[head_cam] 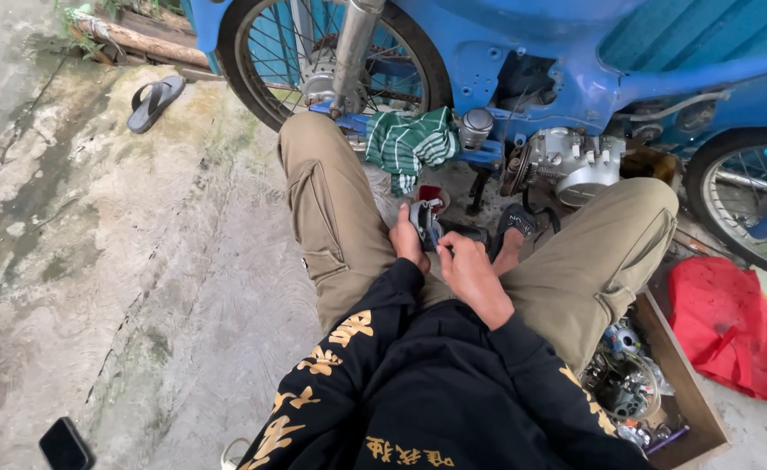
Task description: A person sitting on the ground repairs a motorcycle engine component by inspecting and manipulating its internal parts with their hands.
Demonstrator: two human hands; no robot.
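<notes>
A phone (pixel 66 445) lies on the concrete ground (pixel 140 261) at the lower left edge, a small black rectangle with rounded corners, its dark screen blank. A red plastic bag (pixel 727 326) lies crumpled on the ground at the right edge, just beside an open brown box (pixel 688 392) of metal parts near the lower right corner.

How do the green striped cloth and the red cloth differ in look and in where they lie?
The green striped cloth is bunched up and hangs on the blue motorcycle by the rear wheel; the red cloth lies spread flat on the ground beside the wooden box. The green one is white-striped; the red one is plain. Neither hand touches either.
</notes>
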